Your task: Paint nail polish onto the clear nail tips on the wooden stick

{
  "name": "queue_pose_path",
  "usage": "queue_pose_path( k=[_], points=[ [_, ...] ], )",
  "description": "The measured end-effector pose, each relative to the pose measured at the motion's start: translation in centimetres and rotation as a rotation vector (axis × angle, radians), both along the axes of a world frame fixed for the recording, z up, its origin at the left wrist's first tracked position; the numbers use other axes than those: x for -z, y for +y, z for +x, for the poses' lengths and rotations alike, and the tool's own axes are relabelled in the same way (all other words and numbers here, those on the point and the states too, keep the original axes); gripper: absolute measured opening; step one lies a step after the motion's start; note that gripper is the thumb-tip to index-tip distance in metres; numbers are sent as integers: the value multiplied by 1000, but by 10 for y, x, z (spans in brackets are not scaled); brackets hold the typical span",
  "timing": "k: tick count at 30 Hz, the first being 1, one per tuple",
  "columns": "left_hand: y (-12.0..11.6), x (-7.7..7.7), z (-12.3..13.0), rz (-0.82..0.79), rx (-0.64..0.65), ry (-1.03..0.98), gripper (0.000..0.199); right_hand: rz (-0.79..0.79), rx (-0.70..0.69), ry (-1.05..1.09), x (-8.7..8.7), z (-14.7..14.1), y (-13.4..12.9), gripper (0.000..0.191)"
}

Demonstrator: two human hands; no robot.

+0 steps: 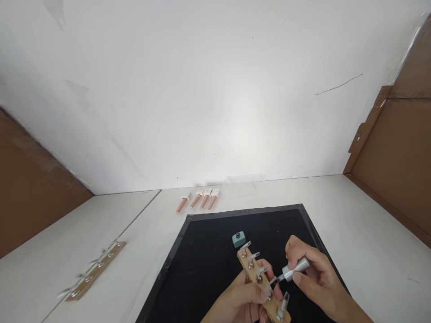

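Observation:
My left hand (240, 298) is closed around a wooden nail-tip stand (255, 274), held tilted over the black mat. Several clear false nail tips stick up from metal mounts along it. My right hand (318, 280) pinches the silver cap of a nail polish brush (296, 269). The dark brush end points left and meets, or nearly meets, one nail tip near my left fingers; exact contact is hard to tell. Just beyond the stand's far end, an open teal polish bottle (239, 239) sits on the mat.
The black mat (202, 251) lies on a white table (111, 269). Several bottles with pinkish caps (204, 198) lie near the back wall. A second wooden stand with clear tips (97, 269) rests at the left. Brown panels (393, 166) border both sides.

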State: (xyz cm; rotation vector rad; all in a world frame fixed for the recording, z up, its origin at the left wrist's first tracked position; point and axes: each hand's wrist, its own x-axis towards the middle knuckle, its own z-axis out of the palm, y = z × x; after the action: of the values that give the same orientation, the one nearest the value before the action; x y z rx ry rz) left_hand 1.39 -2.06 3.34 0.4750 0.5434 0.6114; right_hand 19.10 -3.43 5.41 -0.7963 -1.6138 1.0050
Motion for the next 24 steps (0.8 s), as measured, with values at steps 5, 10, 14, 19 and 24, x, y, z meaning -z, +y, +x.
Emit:
queue_pose_path(
  k=[5, 10, 14, 19, 24],
  points=[
    [1, -1, -2, 20, 37, 9, 17, 1, 21, 15, -2, 0, 1, 22],
    [0, 0, -1, 5, 10, -7, 18, -9, 26, 4, 1, 2, 1, 21],
    [-2, 3, -1, 5, -7, -31, 18, -18, 18, 4, 4, 3, 1, 20],
    [-2, 5, -1, 21, -1, -65, 18, -11, 26, 19, 6, 4, 2, 19],
    [0, 6, -4, 56, 23, -42, 21, -41, 72, 115, 9, 5, 3, 18]
  ],
)
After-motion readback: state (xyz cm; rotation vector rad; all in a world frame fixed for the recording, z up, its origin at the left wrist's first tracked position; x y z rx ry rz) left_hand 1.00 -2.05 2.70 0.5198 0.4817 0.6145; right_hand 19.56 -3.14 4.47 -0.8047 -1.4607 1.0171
